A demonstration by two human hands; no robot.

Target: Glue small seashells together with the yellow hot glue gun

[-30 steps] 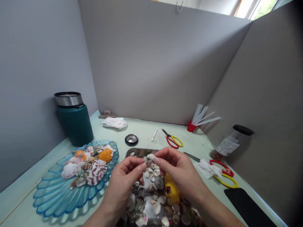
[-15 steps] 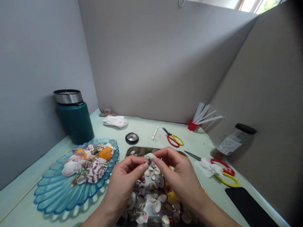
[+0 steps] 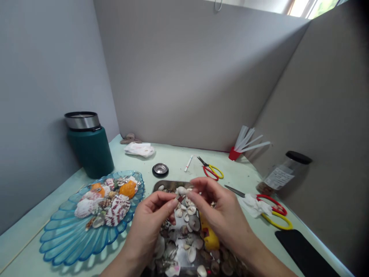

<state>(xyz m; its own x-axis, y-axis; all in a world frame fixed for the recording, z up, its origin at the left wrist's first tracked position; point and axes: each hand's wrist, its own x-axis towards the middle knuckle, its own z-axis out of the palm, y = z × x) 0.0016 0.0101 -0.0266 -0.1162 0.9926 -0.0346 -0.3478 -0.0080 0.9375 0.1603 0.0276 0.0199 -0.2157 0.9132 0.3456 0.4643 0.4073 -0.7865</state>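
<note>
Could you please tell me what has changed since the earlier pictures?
The right hand has opened its fingers slightly by the small white shell; whether it still touches the shell is unclear. The left hand stays beside the shell. The blue dish and teal flask have not moved.

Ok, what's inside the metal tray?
Many loose shells lie in the metal tray, with a yellow object toward the right. The left hand and right hand block parts of the tray; whatever lies behind the hands or under the top shells can't be seen.
</note>
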